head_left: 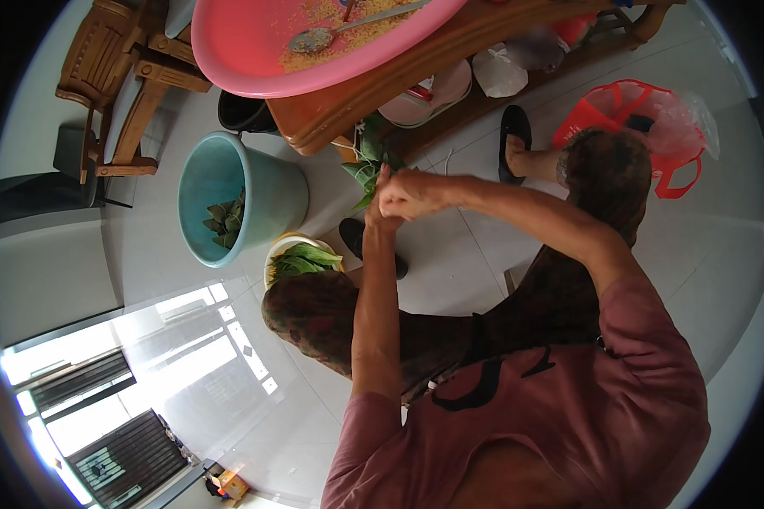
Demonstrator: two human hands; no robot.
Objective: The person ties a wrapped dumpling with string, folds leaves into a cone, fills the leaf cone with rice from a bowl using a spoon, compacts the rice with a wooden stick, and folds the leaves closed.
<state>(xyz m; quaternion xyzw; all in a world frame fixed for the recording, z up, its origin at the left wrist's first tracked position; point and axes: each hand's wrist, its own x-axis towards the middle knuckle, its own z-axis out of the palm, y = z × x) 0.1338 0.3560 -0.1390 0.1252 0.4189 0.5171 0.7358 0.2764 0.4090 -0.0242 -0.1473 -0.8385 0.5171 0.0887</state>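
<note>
My left hand (384, 210) and my right hand (416, 194) meet in front of the table's edge, both with fingers closed. Green leaf-wrapped dumplings (370, 159) hang there on pale string, and a leaf-wrapped bundle shows right beside my left hand, which grips it. My right hand is curled into a fist against the left; what it pinches is hidden. Low to the left, a small bucket (271, 270) holds long green leaves (304, 258). More leaf-wrapped dumplings (226, 222) lie inside the large blue-green bucket (293, 191).
On the wooden table (318, 119) stands a pink basin (246, 83) of yellowish grain with a metal spoon (314, 39). White and dark bags sit on the shelf below. A red bag (586, 114) rests on the tiled floor at right. A wooden chair (102, 51) stands far left.
</note>
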